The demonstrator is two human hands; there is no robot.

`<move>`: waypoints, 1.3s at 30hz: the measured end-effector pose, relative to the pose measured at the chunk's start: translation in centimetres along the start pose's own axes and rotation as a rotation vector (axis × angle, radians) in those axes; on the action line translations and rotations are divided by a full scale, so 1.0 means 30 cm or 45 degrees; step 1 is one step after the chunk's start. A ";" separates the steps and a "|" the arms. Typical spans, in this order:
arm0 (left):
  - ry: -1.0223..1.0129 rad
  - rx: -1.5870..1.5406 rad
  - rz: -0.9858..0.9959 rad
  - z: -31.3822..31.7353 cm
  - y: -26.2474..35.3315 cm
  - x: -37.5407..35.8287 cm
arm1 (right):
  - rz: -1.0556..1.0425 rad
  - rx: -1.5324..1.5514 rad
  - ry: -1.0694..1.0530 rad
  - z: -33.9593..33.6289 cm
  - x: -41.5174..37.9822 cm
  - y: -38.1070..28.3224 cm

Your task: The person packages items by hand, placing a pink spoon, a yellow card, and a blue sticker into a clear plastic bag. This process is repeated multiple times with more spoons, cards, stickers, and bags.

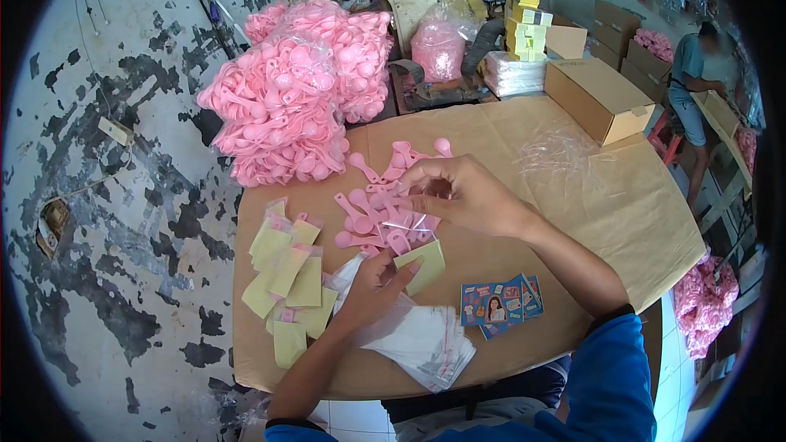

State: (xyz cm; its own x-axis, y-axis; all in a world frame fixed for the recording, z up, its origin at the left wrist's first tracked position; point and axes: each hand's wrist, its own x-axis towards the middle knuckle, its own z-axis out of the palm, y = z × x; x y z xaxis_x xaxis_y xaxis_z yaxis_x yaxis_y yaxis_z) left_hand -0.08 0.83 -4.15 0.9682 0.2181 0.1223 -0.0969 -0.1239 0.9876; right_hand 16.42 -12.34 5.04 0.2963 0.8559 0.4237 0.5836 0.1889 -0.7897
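Observation:
My left hand [378, 285] pinches a clear bag that holds a folded yellow card [423, 268] and a pink spoon [399, 241]. Above it, my right hand [458, 192] has thumb and forefinger closed at the bag's upper edge, over a loose heap of pink spoons [360, 211]. Packed bags with yellow cards [304, 281] lie in a pile to the left. Flat clear bags [426, 344] are stacked below my left hand. Blue printed cards [501, 304] rest to the right of them.
Large clear sacks of pink spoons [286, 90] stand at the table's back left. A cardboard box [598, 98] is at the back right, near crumpled clear plastic [558, 151]. Yellow boxes [526, 29] are stacked behind. Another person [692, 86] is at the far right.

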 end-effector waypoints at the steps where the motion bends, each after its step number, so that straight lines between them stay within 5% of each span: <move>1: -0.010 0.024 0.013 -0.005 -0.005 0.000 | 0.013 0.004 0.003 0.002 0.002 -0.004; 8: -0.072 0.034 0.079 -0.027 -0.016 -0.004 | 0.043 -0.048 0.039 0.014 0.008 0.038; 13: 0.151 -0.298 0.081 0.010 0.019 0.002 | 0.033 -0.143 -0.034 0.033 -0.001 0.021; 19: 0.245 -0.229 0.118 -0.009 0.009 0.000 | -0.620 -0.813 0.265 0.052 0.004 0.039; 21: 0.225 -0.165 0.135 -0.001 0.036 -0.007 | -0.653 -0.903 0.263 0.069 -0.002 0.023; 39: 0.014 -0.020 -0.049 -0.021 0.042 -0.018 | -0.614 -1.088 0.132 0.106 -0.018 0.115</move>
State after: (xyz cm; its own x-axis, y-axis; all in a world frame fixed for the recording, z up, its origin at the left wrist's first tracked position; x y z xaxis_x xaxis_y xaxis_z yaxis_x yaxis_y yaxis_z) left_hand -0.88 1.18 -2.92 0.9687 0.2330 0.0855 -0.0636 -0.1002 0.9929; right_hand 15.88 -10.62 0.68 -0.0756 0.7244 0.6852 0.9971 0.0600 0.0466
